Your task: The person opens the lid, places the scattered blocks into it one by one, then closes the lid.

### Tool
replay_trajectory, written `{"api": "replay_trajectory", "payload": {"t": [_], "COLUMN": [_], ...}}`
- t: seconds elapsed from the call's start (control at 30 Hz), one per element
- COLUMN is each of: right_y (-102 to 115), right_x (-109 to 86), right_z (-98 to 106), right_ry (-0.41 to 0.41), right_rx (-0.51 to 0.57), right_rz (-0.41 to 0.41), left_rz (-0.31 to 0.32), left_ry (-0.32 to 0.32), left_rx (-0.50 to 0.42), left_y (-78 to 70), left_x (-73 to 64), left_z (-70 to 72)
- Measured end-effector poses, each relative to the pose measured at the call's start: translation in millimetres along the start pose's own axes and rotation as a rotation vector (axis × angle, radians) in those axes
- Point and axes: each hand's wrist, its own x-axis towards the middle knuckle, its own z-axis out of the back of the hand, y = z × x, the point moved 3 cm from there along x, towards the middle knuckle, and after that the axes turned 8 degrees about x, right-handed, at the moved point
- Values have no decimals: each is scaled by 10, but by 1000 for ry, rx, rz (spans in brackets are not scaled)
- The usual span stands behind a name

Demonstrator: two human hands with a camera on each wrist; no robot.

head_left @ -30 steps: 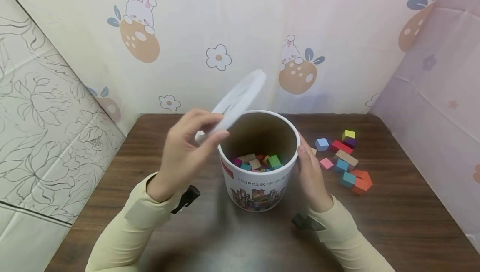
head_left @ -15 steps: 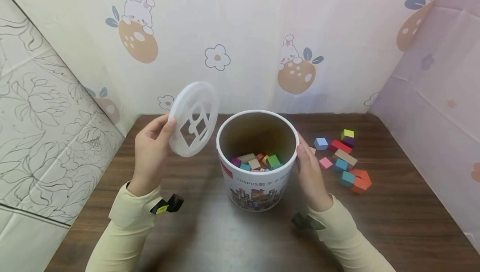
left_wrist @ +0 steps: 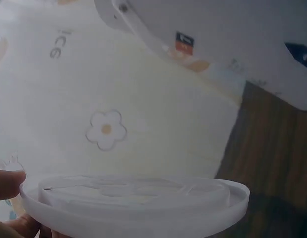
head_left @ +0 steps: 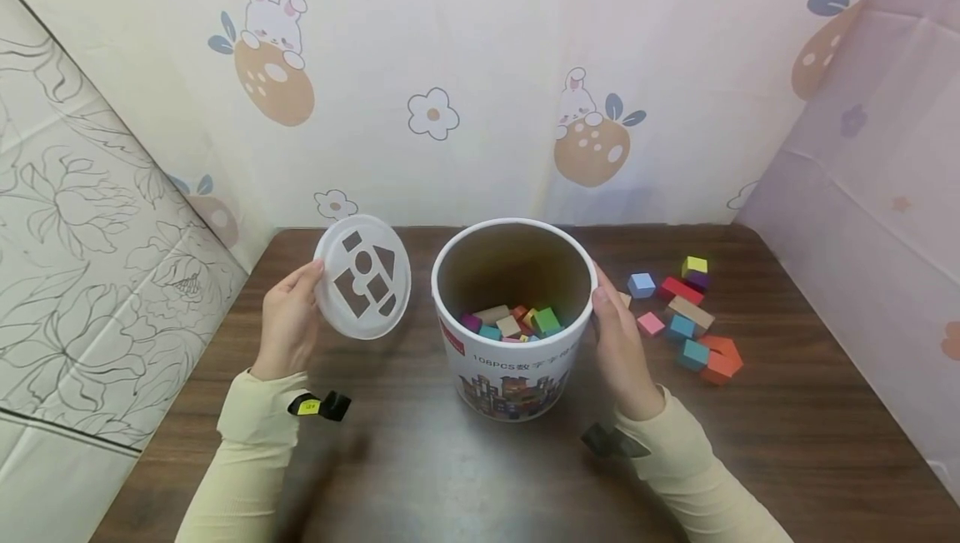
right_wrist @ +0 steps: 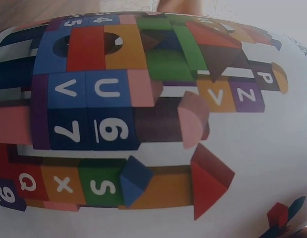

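Observation:
My left hand point(head_left: 288, 322) pinches the edge of a round white plastic lid point(head_left: 401, 281) with cut-out shapes, held up left of the bucket. In the left wrist view the lid point(left_wrist: 133, 220) appears nearly edge-on, thumb point(left_wrist: 9, 184) over its rim. A white printed bucket point(head_left: 513, 364) stands upright and uncovered. Colored wooden blocks lie inside, among them a green block point(head_left: 547, 321). My right hand point(head_left: 624, 347) holds the bucket's right side, thumb just below the rim; its other fingers are mostly hidden. The bucket's printed wall point(right_wrist: 262, 148) fills the right wrist view.
Loose blocks lie right of the bucket: a light blue cube point(head_left: 641, 285), a pink block point(head_left: 651, 324), teal cubes point(head_left: 693, 355), an orange block point(head_left: 722, 366) and others. Patterned cloth point(head_left: 480, 43) hangs behind the brown wooden table point(head_left: 420, 476).
My left hand has carried the lid from above the bucket's left rim leftward and down, turning its cut-out face toward the head camera. The right hand and bucket stay in place.

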Motion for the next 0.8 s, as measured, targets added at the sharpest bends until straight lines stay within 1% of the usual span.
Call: {"api": "replay_trajectory", "payload": {"t": [0.17, 0.37, 0.47, 0.67, 0.77, 0.8], "right_y": [-6, 1, 5, 6, 4, 4], "right_x": [1, 2, 1, 2, 1, 2], "right_z": [5, 6, 6, 7, 6, 5], "right_ry": [-1, 2, 3, 2, 1, 1], "right_rx": [-9, -12, -9, -9, -12, -12], "right_rz": [-16, -17, -19, -4, 3, 5], "left_rz": [66, 174, 211, 242, 247, 250], "left_ry": [-11, -27, -23, -30, -28, -24], "left_rx": [-65, -77, -74, -11, 77, 126], "left_y": [156, 279, 328, 451, 514, 533], "left_x": [133, 218, 253, 336, 377, 392], "left_z": [103, 215, 262, 359, 397, 409]}}
